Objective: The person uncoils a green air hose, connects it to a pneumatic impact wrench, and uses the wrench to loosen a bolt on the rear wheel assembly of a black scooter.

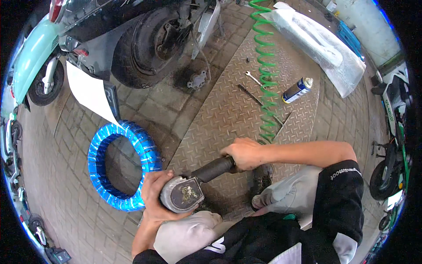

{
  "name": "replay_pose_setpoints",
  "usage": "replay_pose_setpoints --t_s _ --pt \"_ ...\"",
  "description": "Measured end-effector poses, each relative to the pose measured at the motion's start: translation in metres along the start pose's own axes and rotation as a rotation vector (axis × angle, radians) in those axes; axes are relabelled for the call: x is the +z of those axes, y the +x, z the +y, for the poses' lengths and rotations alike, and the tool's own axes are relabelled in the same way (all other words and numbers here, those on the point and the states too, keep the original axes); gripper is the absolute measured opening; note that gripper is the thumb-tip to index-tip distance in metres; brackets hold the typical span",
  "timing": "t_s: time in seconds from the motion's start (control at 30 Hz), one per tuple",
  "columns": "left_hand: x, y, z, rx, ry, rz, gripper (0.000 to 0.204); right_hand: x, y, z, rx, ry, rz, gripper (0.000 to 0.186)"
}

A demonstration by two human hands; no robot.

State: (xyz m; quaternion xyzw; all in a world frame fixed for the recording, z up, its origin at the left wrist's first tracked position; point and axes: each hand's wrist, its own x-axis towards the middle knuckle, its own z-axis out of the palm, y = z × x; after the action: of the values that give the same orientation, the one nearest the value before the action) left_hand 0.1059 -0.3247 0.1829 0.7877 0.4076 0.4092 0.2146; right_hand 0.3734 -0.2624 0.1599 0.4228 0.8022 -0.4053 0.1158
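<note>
Hovering near the person's pale trousers [187, 231], a grey power tool [194, 185] is being held: the left hand [154, 191] is cupping its rounded end [181, 198], the right hand [245, 154] is clasping its dark handle [215, 169]. Beyond, a green coiled hose [267, 72] is crossing the metal plate [220, 127].

A scooter repair workshop, by the look of it: a pale green scooter [37, 57] stands at upper left, more bikes [37, 229] line the left edge, and another bike [386, 174] is at the right. A metal part [198, 80] lies on the brick paving [66, 152]. A spanner [253, 78] and a spray can [295, 91] sit on a tread plate [220, 121], with a green coiled hose [265, 44] stretched over it and a blue-wrapped tyre [97, 169] nearby
</note>
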Motion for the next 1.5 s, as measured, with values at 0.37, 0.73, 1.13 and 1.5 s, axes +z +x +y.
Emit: replay_pose_setpoints --t_s 0.37,0.73,1.13,1.5 --pt "0.012 0.014 0.003 0.06 0.099 -0.177 0.067 0.022 0.015 -0.009 -0.264 0.019 0.12 0.059" --pt "0.016 0.049 0.025 0.29 0.155 -0.594 0.072 0.047 0.016 -0.009 -0.597 0.39 0.034 0.072" --pt "0.027 0.052 0.017 0.237 0.121 -0.518 0.073 0.044 0.005 -0.009 -0.517 0.522 0.101 0.082" --pt "0.03 0.04 0.007 0.175 0.095 -0.39 0.072 0.042 0.015 -0.001 -0.465 0.419 -0.041 0.09"
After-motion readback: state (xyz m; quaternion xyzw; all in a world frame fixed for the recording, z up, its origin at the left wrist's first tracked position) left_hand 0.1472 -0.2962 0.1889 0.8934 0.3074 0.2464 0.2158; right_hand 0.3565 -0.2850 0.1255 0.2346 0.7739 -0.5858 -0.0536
